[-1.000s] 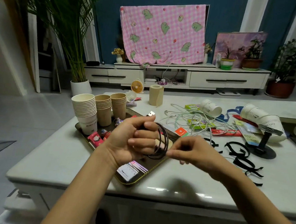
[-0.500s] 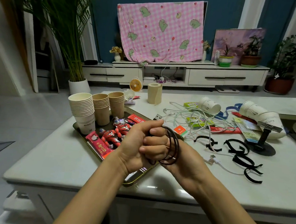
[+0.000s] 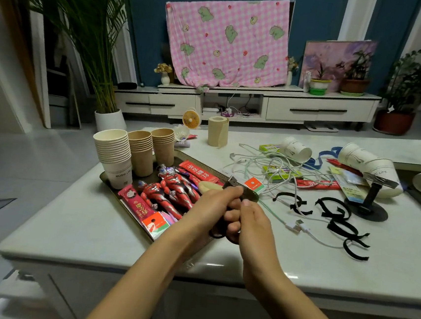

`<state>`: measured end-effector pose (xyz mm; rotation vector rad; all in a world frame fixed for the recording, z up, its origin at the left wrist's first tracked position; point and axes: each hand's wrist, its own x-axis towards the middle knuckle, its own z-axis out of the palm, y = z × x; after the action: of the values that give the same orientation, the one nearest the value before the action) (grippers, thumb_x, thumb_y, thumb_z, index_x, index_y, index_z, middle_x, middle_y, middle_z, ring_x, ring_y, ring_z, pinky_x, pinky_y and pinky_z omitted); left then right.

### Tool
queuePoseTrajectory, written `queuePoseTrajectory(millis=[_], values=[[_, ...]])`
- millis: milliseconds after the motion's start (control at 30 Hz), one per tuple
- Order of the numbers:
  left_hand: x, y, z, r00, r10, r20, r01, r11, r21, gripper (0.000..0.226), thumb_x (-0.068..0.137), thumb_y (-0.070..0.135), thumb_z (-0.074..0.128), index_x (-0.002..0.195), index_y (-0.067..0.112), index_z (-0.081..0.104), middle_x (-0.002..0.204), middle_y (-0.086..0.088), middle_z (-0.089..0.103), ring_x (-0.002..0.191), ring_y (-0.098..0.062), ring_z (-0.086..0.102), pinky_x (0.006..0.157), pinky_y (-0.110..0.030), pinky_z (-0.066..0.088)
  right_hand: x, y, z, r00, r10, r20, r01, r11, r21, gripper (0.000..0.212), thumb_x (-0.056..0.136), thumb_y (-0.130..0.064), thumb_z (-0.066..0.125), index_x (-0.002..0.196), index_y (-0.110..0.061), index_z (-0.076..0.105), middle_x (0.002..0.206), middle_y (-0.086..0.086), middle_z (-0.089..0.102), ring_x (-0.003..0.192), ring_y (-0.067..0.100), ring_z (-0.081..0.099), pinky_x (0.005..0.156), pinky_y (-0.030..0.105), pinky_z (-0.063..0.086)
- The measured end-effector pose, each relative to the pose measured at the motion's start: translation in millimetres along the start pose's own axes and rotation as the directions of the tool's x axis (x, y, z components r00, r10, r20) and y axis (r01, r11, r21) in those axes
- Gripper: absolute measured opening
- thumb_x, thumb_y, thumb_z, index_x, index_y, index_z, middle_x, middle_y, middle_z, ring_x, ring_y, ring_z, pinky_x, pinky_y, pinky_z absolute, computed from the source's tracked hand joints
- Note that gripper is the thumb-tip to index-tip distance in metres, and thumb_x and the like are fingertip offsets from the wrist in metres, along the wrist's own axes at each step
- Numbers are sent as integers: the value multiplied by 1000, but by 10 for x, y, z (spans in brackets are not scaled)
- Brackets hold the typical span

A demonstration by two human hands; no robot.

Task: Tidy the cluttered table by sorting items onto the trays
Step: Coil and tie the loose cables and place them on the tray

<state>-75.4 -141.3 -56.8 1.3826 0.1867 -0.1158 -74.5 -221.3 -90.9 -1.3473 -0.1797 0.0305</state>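
1. Closing both hands over the dark cable (image 3: 232, 181), I had squeezed its loops, wide open a second earlier, into a tight bundle. My left hand (image 3: 210, 208) gripped it and my right hand (image 3: 253, 226) clamped it from the other side, above the tray's (image 3: 105, 177) near end. Only the plug and a sliver of loop showed.
2. I judged the coil was ready to go onto a tray.
3. On that tray, the white cup stack (image 3: 117, 155) read "MUSIC LIFE". The red sachets (image 3: 199, 171) bore Chinese print I couldn't make out.
4. Farther across the desk (image 3: 70, 210), white cables (image 3: 268, 165) and black straps (image 3: 335, 210) lay unsorted. A tipped cup (image 3: 368, 164) showed "LIFE".
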Motion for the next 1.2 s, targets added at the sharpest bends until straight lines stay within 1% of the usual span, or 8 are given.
queuePoseTrajectory(millis=[167,433,633,733,833,933,1033,1200], values=[[-45,-57,94,855,445,-265,-236,790,566,39,92,36,52,65,9,57,58,-3,63,56,-19,59,56,-28,46,31,65,55,988,-89,-125,92,995,22,27,100,-19,35,81,-15,54,68,-8,58,58,-3,55,56,14,44],[-83,-219,303,751,533,-389,-336,816,470,37,100,32,29,91,8,55,87,-12,65,87,-28,60,83,-41,46,98,52,-8,960,-242,-143,234,970,-66,22,98,-17,41,93,-22,61,83,-10,66,73,-6,59,66,11,45],[-30,-321,255,572,795,-202,-450,510,733,35,99,19,38,129,12,54,117,-4,63,108,-17,57,89,-29,43,118,-36,-103,988,-148,-32,146,988,-49,35,99,-11,37,78,-19,64,64,-12,66,60,-4,59,54,10,44],[8,-353,181,601,794,-92,-487,455,745,36,99,21,38,131,14,52,121,-2,62,111,-14,56,92,-29,43,132,-122,-191,998,-55,8,55,998,-12,49,96,-10,39,55,-24,61,43,-15,49,41,-3,44,40,10,33],[16,-330,186,763,620,-180,-463,720,517,31,100,15,36,98,10,67,81,1,66,79,-14,57,75,-21,45,154,-149,-268,1000,-17,12,17,1000,13,49,93,-10,43,50,-24,61,41,-12,40,42,3,34,42,15,28],[21,-283,254,905,333,-265,-310,942,127,40,99,13,36,62,9,49,48,1,46,52,-16,42,56,-22,37,152,-121,-276,999,-31,4,31,995,95,35,95,-7,42,68,-18,61,42,-11,41,43,5,35,46,17,33],[14,-246,288,910,327,-254,-314,945,89,30,100,11,33,75,6,49,48,2,49,40,-7,44,45,-15,39,147,-56,-270,998,-49,-32,52,991,122,17,98,-12,42,97,-18,58,52,-7,45,42,3,38,43,14,36],[6,-280,303,879,345,-328,-280,932,231,34,100,14,35,68,10,46,55,-2,48,42,-7,45,45,-16,39,89,40,-241,977,-187,-98,189,982,13,11,96,-14,47,86,-17,52,64,-4,53,46,-2,48,44,11,38]])
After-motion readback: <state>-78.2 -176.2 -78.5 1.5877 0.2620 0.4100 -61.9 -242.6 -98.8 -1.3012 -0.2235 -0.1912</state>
